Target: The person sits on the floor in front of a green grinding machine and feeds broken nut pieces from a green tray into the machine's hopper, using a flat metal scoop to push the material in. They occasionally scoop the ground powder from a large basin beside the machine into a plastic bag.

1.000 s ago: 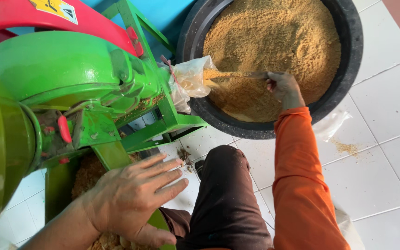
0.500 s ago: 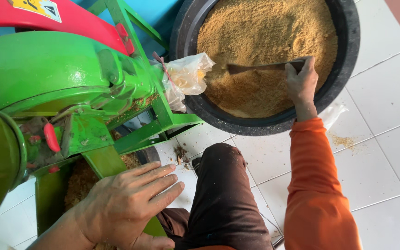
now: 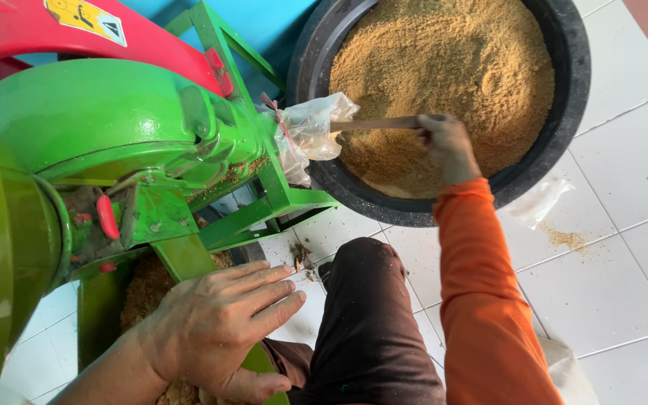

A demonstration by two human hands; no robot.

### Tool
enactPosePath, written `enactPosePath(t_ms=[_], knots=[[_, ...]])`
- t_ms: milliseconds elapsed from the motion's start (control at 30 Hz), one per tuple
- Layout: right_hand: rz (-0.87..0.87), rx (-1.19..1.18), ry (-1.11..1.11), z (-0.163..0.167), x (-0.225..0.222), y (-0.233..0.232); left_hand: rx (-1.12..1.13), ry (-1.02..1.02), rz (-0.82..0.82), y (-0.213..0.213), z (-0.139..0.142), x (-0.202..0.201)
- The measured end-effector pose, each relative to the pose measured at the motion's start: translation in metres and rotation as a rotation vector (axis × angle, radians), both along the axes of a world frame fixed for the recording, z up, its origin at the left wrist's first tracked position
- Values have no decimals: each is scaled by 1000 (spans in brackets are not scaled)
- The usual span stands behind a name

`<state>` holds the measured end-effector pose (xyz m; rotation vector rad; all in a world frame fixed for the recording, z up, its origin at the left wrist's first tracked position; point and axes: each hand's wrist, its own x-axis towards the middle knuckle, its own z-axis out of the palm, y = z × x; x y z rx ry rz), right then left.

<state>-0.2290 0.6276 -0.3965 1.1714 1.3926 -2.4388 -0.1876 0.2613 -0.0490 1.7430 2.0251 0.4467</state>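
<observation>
Over the black basin (image 3: 575,90) of brown ground meal (image 3: 451,67), the right hand (image 3: 448,146) is closed around a thin wooden stick (image 3: 373,124), its tip reaching toward the plastic-bagged spout (image 3: 310,131), seemingly to clear it. Fingers spread flat, the left hand (image 3: 215,330) presses on the green grinding machine (image 3: 114,135), probably steadying it. Half a second earlier, the stick lay farther right across the meal.

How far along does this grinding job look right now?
Much looks done: the black tub is heaped nearly to its rim with brown ground meal. In hand: the right hand holds a thin stick pointing at the plastic-wrapped spout of the green machine, while the left hand rests by loose material under the machine. That pile seems left to handle.
</observation>
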Motion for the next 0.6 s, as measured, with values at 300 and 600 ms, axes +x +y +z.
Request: enactPosePath(t_ms=[300, 600], knots=[[421, -309, 273, 54, -97, -159, -27, -9, 18, 2, -1, 0], [646, 190, 29, 35, -72, -109, 37, -16, 36, 0, 6, 4]])
